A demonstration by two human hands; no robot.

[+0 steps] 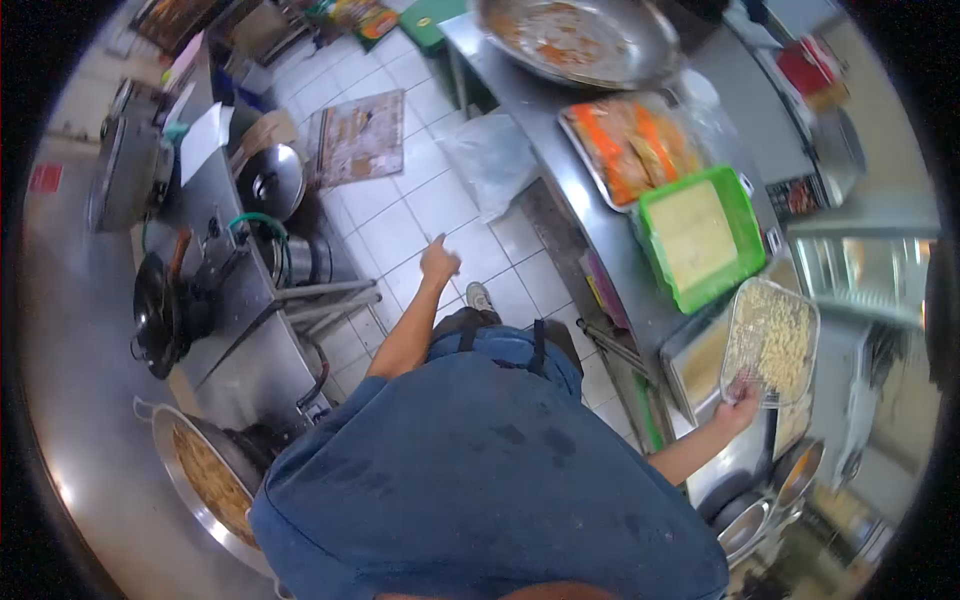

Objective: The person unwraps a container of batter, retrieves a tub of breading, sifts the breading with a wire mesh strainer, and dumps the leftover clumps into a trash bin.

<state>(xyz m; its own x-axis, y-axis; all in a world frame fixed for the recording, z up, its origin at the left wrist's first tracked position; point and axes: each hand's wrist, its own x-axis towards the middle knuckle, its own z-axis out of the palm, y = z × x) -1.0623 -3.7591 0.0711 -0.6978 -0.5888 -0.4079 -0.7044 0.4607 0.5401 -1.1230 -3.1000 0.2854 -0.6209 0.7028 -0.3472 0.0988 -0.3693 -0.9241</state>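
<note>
My right hand (738, 405) grips the near edge of a rectangular mesh tray (728, 340). Small pale chopped pieces (785, 345) lie in it, mostly toward its right side; I cannot tell what food they are. Just beyond the tray, a green plastic tub (655, 255) on the steel counter holds something flat and cream-coloured. My left hand (440, 262) hangs above the tiled floor with nothing in it, its fingers partly bent and apart.
Further up the right counter (560, 170) are a tray of orange and brown food (640, 150) and a large steel bowl (590, 45). Along the left stand a lidded pot (270, 185), a black wok (155, 315) and a big pan of food (210, 480). A mat (362, 138) lies on the floor.
</note>
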